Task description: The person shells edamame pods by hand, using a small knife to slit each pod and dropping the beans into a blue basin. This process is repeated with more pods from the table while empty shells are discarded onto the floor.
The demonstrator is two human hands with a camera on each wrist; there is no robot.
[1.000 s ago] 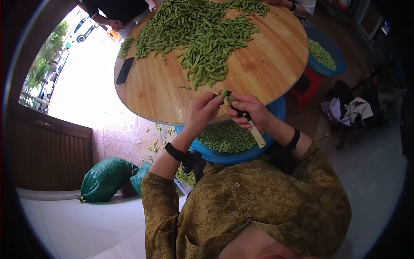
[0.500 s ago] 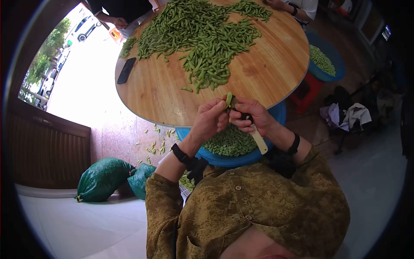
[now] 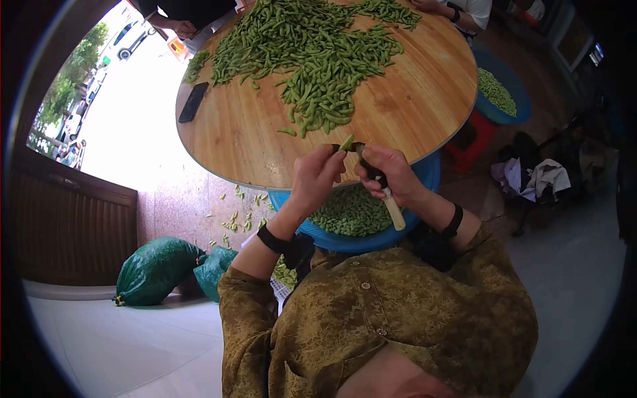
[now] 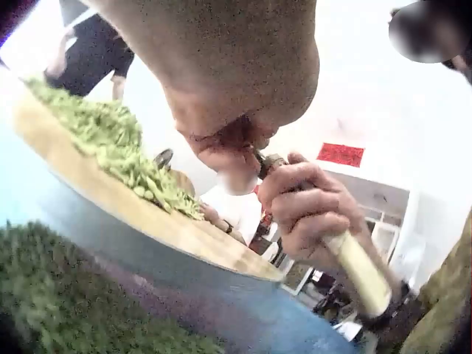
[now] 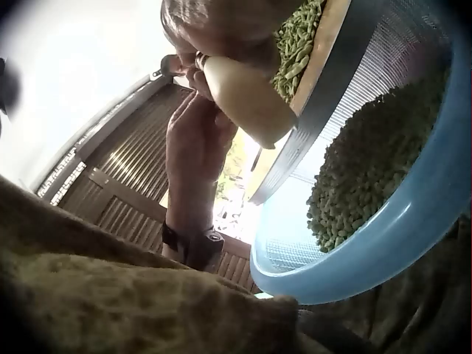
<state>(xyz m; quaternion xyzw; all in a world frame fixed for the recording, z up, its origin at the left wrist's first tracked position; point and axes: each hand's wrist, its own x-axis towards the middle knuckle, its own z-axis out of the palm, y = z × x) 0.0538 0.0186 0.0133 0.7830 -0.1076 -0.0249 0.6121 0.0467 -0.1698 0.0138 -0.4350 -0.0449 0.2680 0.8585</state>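
Note:
My left hand [image 3: 314,174] pinches a green soybean pod [image 3: 346,142] above the table's near edge. My right hand [image 3: 395,174], close beside it, grips a tool with a cream handle [image 3: 396,213] and a dark upper part; its working end is mostly hidden by the fingers. In the left wrist view the handle [image 4: 363,276] sticks out below the right hand's curled fingers. Both hands meet at the pod, over a blue basin [image 3: 424,179] holding shelled green beans [image 3: 352,213]. A large heap of pods [image 3: 318,86] covers the far half of the round wooden table [image 3: 411,113].
A black phone [image 3: 193,103] lies at the table's left edge. Another blue basin [image 3: 524,89] of beans sits on a red stool [image 3: 474,136] at right. Green sacks [image 3: 159,270] and scattered husks [image 3: 232,222] are on the floor. Two people are at the table's far side.
The pod stood more upright half a second ago and now leans between the hands. The left hand has shifted slightly left and up, its fingers straighter; the right hand keeps its grip.

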